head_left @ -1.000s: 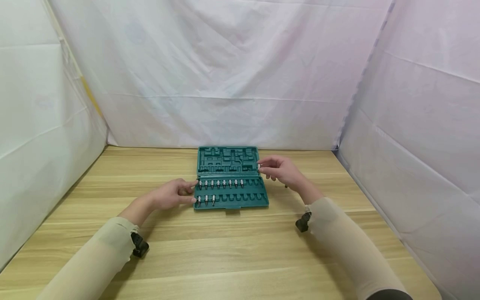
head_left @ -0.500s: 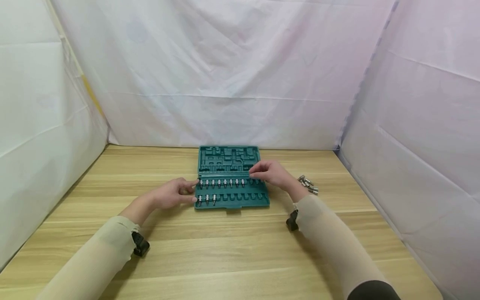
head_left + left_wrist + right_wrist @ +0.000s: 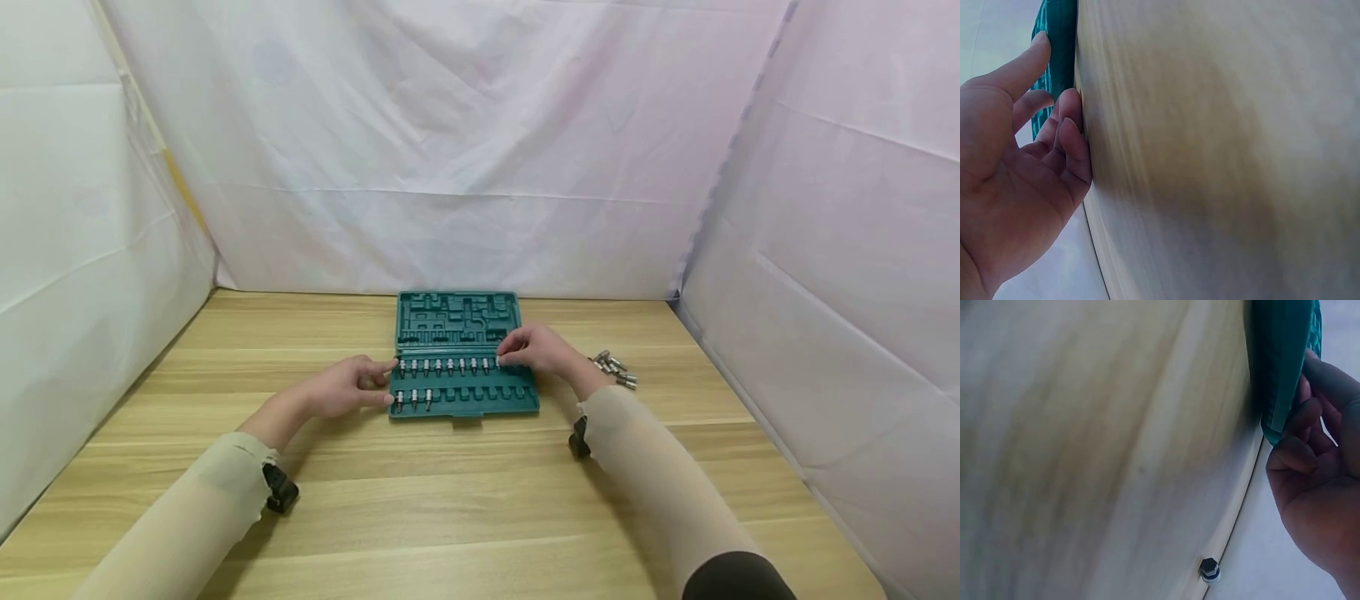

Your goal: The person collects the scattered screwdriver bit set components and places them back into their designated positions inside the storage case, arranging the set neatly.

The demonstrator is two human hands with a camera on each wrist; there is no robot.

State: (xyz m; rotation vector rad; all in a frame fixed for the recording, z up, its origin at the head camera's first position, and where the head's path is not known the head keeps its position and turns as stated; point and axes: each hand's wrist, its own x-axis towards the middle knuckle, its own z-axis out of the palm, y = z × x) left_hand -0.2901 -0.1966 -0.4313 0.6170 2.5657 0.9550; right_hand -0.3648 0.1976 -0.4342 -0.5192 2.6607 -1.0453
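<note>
A green plastic socket case [image 3: 495,407] lies unfolded on the table. Silver bit sockets [image 3: 438,367] fill much of its upper row, and a few bit sockets [image 3: 414,400] sit at the left of the lower row. My left hand [image 3: 341,389] rests against the case's left edge, thumb and forefinger extended and touching it; the left wrist view shows the other fingers loosely bent. My right hand [image 3: 543,350] pinches a bit socket [image 3: 499,362] at the upper row, just right of the seated ones. Its fingers hide most of that socket.
Several loose bit sockets [image 3: 622,375] lie in a small pile on the wooden table [image 3: 465,517], right of the case. In the right wrist view one loose socket [image 3: 1210,570] shows near the table's edge. White cloth walls [image 3: 465,150] stand at the back and sides.
My right hand has moved left and down from the case's right side to the upper row, carrying a bit socket. The loose pile has come into view. My left hand stays put.
</note>
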